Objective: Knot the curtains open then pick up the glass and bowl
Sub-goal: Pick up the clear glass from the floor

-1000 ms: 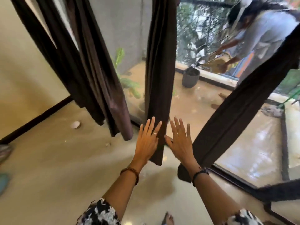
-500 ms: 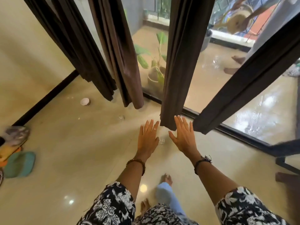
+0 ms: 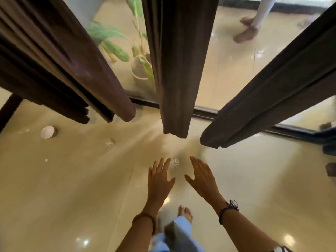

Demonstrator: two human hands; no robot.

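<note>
The glossy cream floor (image 3: 63, 188) fills the lower view and meets a dark door track (image 3: 205, 111) under a glass door. Three dark brown curtain panels hang unknotted over it: the left curtain (image 3: 60, 66) is the bulkiest, the right curtain (image 3: 276, 91) slants in from the right edge, and the middle curtain (image 3: 179, 66) hangs straight, its hem just beyond the hands. Through the glass a potted plant (image 3: 140, 64) stands beside the middle curtain, and another person's bare feet (image 3: 245, 33) show on the wet floor outside.

The left hand (image 3: 159, 180) and right hand (image 3: 203, 179) are both stretched forward, palms down, fingers straight and slightly spread, holding nothing and apart from each other. Between their fingertips, on the floor, sits a clear glass (image 3: 174, 163) with a starburst pattern. A small white bowl (image 3: 47, 132) lies well to the left, near the left curtain's hem, and a second clear glass (image 3: 109, 142) stands between the bowl and the hands.
</note>
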